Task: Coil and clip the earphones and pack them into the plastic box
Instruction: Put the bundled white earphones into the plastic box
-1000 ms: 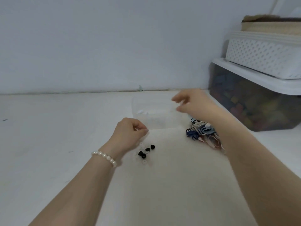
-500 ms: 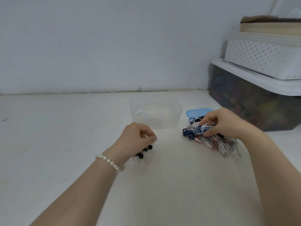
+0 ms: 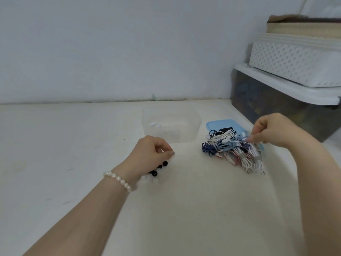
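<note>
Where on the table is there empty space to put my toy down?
The near table between the two forearms is bare, and so is the wide stretch left of the clear box. It is crowded by the earphone pile under the right hand, and by the small beads beside the left hand.

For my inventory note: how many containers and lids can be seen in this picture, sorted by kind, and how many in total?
Clear plastic box, open, on the table: 1
Blue lid, partly under the earphones: 1
Dark storage bin with white lid: 1
White perforated basket on that bin: 1
Beige box on top of the stack: 1
Total: 5
</note>
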The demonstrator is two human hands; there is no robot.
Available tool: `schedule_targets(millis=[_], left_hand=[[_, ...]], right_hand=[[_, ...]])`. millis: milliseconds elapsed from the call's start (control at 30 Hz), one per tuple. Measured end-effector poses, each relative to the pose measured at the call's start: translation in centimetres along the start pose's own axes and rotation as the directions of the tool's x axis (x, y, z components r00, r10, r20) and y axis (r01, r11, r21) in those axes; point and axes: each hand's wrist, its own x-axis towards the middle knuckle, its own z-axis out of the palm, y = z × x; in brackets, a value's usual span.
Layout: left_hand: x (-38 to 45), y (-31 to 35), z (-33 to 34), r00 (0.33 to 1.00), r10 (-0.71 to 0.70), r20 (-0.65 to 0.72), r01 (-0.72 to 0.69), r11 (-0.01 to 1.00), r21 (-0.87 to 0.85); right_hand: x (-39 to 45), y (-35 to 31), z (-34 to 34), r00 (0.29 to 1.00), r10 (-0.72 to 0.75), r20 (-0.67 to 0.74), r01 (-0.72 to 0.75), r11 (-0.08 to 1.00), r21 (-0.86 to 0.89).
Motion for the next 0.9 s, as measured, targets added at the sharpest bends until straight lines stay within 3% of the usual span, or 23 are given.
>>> schedule_targets(millis=[100,200,433,567,633,700,800,900], left_hand=[[0.4,0.4,0.5,1.000,0.025,-0.007,-0.024,0.999,0.038],[0.6,0.6,0.8,0.998,0.053,-0.031,-0.052,0.997,0.057],[0.7,0.7,1.0,0.993,0.097,-0.068,-0.092,0.994,0.064],[0.7,0.6,0.9,0.991,0.101,-0.090,-0.102,0.995,-0.006],[0.7,0.6,0.9,0.986,0.121,-0.118,-0.127,0.991,-0.048],[0.7,0.9,0.7,0.975,0.139,-0.172,-0.159,0.982,-0.107],[0.5,1.6,0.1,0.949,0.148,-0.278,-0.227,0.934,-0.275],[0.3,2.3,-0.6,0.973,0.027,-0.227,-0.165,0.769,-0.617]], right_hand=[[-0.6,0.2,0.3,0.978,0.113,0.175,-0.109,0.993,-0.032],[-0.8,0.1,1.2,0.966,0.135,0.219,-0.137,0.990,-0.006],[-1.0,-0.5,0.9,1.000,0.020,-0.008,-0.020,0.998,-0.058],[-1.3,-2.7,-0.1,0.942,-0.108,-0.317,0.153,0.981,0.118],[-1.7,-4.4,-0.2,0.902,-0.129,-0.411,0.280,0.900,0.333],[-2.4,-6.3,-0.4,0.923,-0.136,-0.359,0.336,0.738,0.585],[-3.9,-8.8,0.2,0.964,-0.244,-0.110,0.216,0.466,0.858],[-4.5,-10.2,2.3,0.909,-0.405,0.097,0.029,0.294,0.955]])
